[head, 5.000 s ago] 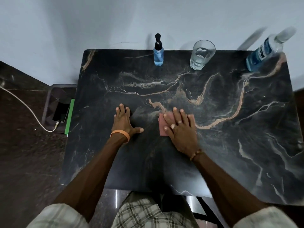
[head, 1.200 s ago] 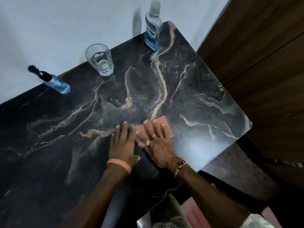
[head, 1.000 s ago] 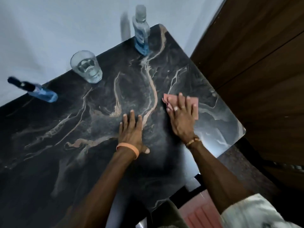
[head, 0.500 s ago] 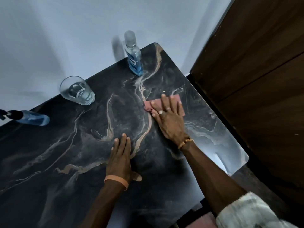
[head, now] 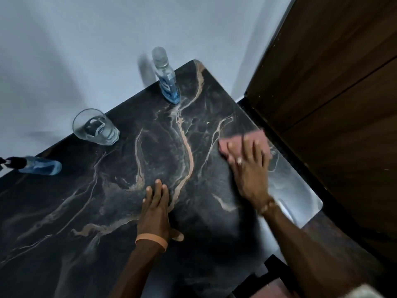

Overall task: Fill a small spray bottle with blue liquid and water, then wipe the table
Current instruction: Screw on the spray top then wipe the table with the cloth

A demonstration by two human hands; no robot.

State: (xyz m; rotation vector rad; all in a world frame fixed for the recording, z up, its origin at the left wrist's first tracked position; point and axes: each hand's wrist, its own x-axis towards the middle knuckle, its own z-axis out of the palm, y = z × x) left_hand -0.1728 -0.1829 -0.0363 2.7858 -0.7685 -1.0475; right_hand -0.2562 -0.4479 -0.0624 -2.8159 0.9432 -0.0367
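My right hand presses flat on a pink cloth near the right edge of the black marble table; the hand is blurred by motion. My left hand lies flat on the tabletop with its fingers together, holding nothing, an orange band at its wrist. The small spray bottle with blue liquid and a black nozzle stands at the back left. A larger bottle of blue liquid stands at the back right corner. A glass with water stands between them.
A pale wall runs behind the table. A dark wooden panel stands close to the table's right edge. The near right corner of the table shines with reflected light. Dark floor shows below that corner.
My right hand has slid the pink cloth to the right, up to the table's right edge. My left hand has stayed flat on the table. The view has shifted slightly.
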